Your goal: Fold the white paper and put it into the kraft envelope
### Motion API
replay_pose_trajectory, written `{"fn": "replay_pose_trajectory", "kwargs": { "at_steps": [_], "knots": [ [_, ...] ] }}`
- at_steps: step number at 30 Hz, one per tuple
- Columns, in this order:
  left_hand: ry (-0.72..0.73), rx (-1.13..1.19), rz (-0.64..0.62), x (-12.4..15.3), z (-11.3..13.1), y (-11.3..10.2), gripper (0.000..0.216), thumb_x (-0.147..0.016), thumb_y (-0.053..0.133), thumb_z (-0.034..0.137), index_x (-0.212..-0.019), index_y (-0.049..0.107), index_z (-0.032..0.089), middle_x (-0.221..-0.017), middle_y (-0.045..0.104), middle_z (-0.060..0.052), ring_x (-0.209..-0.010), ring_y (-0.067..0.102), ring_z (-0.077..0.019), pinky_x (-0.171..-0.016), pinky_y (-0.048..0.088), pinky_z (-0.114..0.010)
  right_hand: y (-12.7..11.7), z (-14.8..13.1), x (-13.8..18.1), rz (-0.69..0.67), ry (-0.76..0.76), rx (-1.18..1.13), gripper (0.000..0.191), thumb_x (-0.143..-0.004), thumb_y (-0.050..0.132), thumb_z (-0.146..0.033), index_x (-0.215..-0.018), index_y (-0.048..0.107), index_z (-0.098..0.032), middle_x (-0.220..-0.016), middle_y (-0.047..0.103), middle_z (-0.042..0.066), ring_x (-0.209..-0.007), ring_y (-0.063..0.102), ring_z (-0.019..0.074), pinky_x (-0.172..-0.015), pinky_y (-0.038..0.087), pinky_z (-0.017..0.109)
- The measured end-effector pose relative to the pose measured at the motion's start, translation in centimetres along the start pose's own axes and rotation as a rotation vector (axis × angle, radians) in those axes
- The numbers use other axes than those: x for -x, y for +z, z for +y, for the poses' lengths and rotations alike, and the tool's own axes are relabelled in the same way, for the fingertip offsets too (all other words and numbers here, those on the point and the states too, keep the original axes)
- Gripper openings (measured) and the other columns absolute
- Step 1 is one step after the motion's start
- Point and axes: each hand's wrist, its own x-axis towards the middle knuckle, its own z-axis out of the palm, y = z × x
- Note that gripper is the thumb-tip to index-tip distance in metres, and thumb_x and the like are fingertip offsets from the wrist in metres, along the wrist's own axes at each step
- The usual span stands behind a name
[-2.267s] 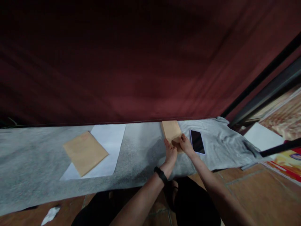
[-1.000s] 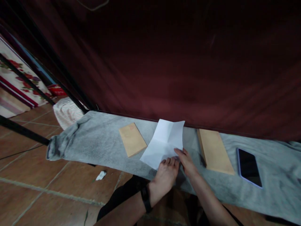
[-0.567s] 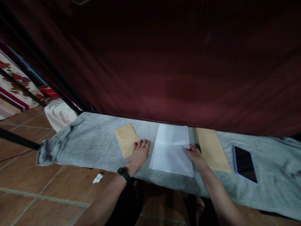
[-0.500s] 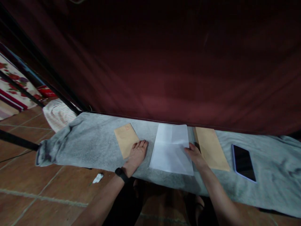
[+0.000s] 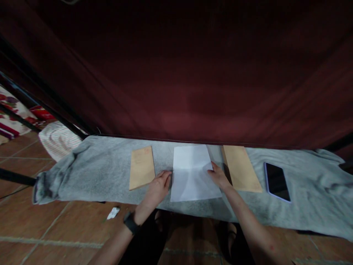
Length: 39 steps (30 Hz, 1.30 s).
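Note:
A white sheet of paper (image 5: 191, 176) with fold creases lies on the grey cloth in front of me. My right hand (image 5: 219, 176) has the paper's right edge between thumb and fingers. At the left edge of the sheet rests my left hand (image 5: 160, 186), a black band on its wrist, its fingers stretched toward the paper without a visible grip. Just left of that hand, a small brown envelope (image 5: 142, 165) with a red mark near its top lies flat. Beyond my right hand is a larger stack of brown envelopes (image 5: 242, 167).
A phone (image 5: 277, 182) in a light purple case lies farther right on the grey cloth (image 5: 91, 169). Behind it hangs a dark red curtain (image 5: 179, 92). Black metal bars (image 5: 18, 176) stand at left, and a crumpled white scrap (image 5: 113, 212) is on the tiled floor.
My left hand has gone from lying beside the small envelope to the paper's left edge. The small envelope has turned more upright. My right hand stays at the paper's right edge.

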Motion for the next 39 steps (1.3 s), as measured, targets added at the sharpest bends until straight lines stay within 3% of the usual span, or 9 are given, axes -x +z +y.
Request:
{"fn": "replay_pose_trajectory", "kwargs": {
  "at_steps": [3,8,16,19,22,27,33,39],
  "knots": [
    [0.131,0.067,0.023,-1.7,3.5,2.7,0.045,-0.104,0.040,0.029,-0.146,0.049,0.015,-0.155,0.047,-0.014,-0.145,0.044,-0.0224,-0.117,0.040,-0.041,1.0,0.0,0.7,0.031,0.017,0.078,0.054,-0.084,0.050,-0.015,-0.137,0.058,-0.011,-0.113,0.074,0.015,-0.094,0.072,0.0275,-0.087,0.055,0.036],
    [0.138,-0.054,-0.046,-3.9,7.1,6.3,0.053,-0.105,0.038,0.039,-0.154,0.039,0.018,-0.165,0.030,-0.013,-0.154,0.022,-0.0317,-0.122,0.028,-0.056,2.2,0.7,1.6,0.133,-0.026,0.162,0.058,-0.092,0.042,-0.019,-0.149,0.044,-0.006,-0.108,0.075,0.018,-0.091,0.074,0.0295,-0.084,0.057,0.039],
    [0.176,-0.132,0.027,-4.7,7.2,7.8,0.053,-0.105,0.035,0.039,-0.152,0.041,0.015,-0.163,0.035,-0.013,-0.153,0.026,-0.0301,-0.123,0.027,-0.055,1.0,1.1,1.4,0.206,-0.108,0.280,0.054,-0.096,0.040,-0.023,-0.148,0.045,-0.011,-0.115,0.070,0.019,-0.098,0.070,0.0307,-0.088,0.056,0.044],
    [0.183,-0.139,0.089,-4.5,7.5,8.3,0.053,-0.105,0.033,0.034,-0.153,0.039,0.011,-0.162,0.036,-0.015,-0.154,0.025,-0.0279,-0.125,0.026,-0.052,0.8,-0.2,2.0,0.241,-0.227,0.371,0.053,-0.099,0.041,-0.030,-0.148,0.046,-0.009,-0.132,0.061,0.024,-0.120,0.061,0.0352,-0.100,0.050,0.053],
    [0.227,-0.143,0.124,-4.1,8.0,9.7,0.055,-0.103,0.037,0.029,-0.154,0.036,0.009,-0.163,0.034,-0.016,-0.154,0.023,-0.0279,-0.125,0.024,-0.052,2.2,-1.9,3.0,0.167,-0.353,0.259,0.054,-0.104,0.033,-0.037,-0.150,0.044,-0.011,-0.151,0.049,0.019,-0.142,0.043,0.0301,-0.114,0.041,0.052],
    [0.260,-0.184,0.088,-3.5,7.9,12.6,0.062,-0.097,0.040,0.021,-0.157,0.028,0.010,-0.164,0.032,-0.015,-0.154,0.024,-0.0263,-0.125,0.026,-0.051,5.8,-3.6,5.1,-0.042,-0.323,0.150,0.060,-0.106,0.020,-0.045,-0.155,0.040,-0.015,-0.157,0.045,0.012,-0.148,0.036,0.0224,-0.122,0.032,0.048],
    [0.190,-0.203,0.089,-2.7,6.4,10.9,0.060,-0.098,0.031,0.015,-0.157,0.026,0.004,-0.164,0.030,-0.018,-0.155,0.019,-0.0236,-0.126,0.027,-0.046,5.8,-3.0,6.2,-0.063,-0.350,0.358,0.062,-0.107,0.020,-0.045,-0.157,0.035,-0.010,-0.162,0.035,0.014,-0.152,0.029,0.0233,-0.125,0.024,0.048],
    [0.128,-0.169,0.080,-2.1,5.2,9.2,0.060,-0.103,0.031,0.027,-0.158,0.026,0.005,-0.163,0.032,-0.017,-0.155,0.020,-0.0243,-0.126,0.025,-0.047,4.7,-1.5,6.4,0.015,-0.416,0.524,0.061,-0.107,0.031,-0.045,-0.157,0.035,-0.010,-0.162,0.034,0.016,-0.151,0.032,0.0265,-0.123,0.026,0.048]
  ]
}}
